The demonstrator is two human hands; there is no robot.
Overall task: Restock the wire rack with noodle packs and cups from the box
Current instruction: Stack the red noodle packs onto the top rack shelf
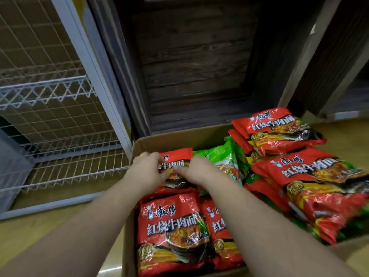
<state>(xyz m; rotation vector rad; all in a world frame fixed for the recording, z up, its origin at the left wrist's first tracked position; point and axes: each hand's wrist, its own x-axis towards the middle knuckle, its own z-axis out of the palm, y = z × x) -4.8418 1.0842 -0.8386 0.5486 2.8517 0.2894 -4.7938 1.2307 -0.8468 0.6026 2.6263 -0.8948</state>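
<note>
A red, glossy plastic noodle pack [175,166] at the far left end of the open brown cardboard box [169,139], just below the middle of the frame, is pinched at its two side edges: the left hand [147,168] is closed on its left edge, the right hand [196,170] on its right. The pack is judged light, with a crinkly, slippery film over a brittle noodle block, so a flat hold on both edges is preferred to squeezing. More red packs [169,230] fill the lower centre, a green pack [221,158] lies just beside the right hand, and others are heaped at the right. The white wire rack [60,156] at the left of the frame is seen bare.
</note>
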